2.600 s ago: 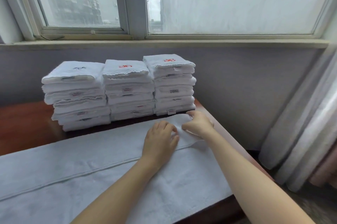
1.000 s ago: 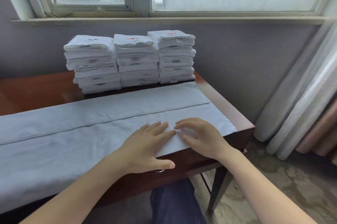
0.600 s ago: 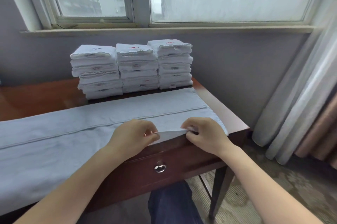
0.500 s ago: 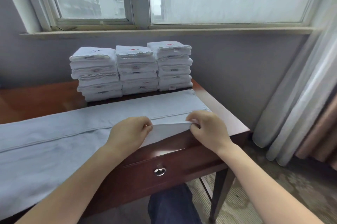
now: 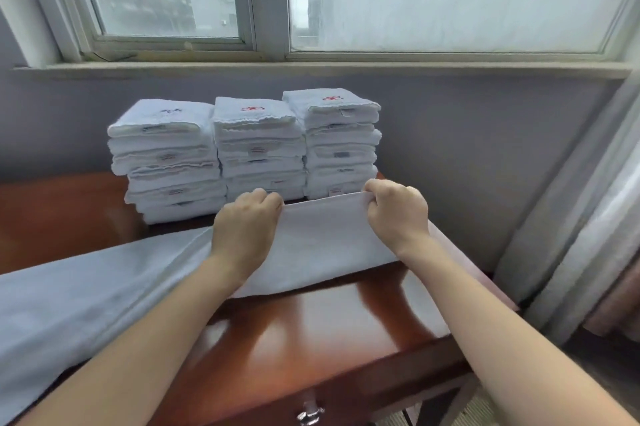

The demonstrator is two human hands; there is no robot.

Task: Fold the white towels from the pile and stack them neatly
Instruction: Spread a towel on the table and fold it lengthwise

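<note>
- The white towel point(image 5: 322, 245) lies with its long axis left to right across the wooden table point(image 5: 311, 332). Most of its length runs flat to the left.
- The left stack point(image 5: 166, 162) of folded towels carries a dark embroidered mark on top, too small to read.
- The left hand point(image 5: 242, 228) has its fingers curled, pinching the towel's raised long edge.
- The middle stack point(image 5: 258, 148) and right stack point(image 5: 341, 145) show red embroidered marks and small sewn tags, none of them readable.
- The right hand point(image 5: 398, 214) grips the same edge at the towel's right end, just in front of the right stack.
- The fold likely goes lengthwise, away from the person. The untended left stretch lies nearer the left hand.
</note>
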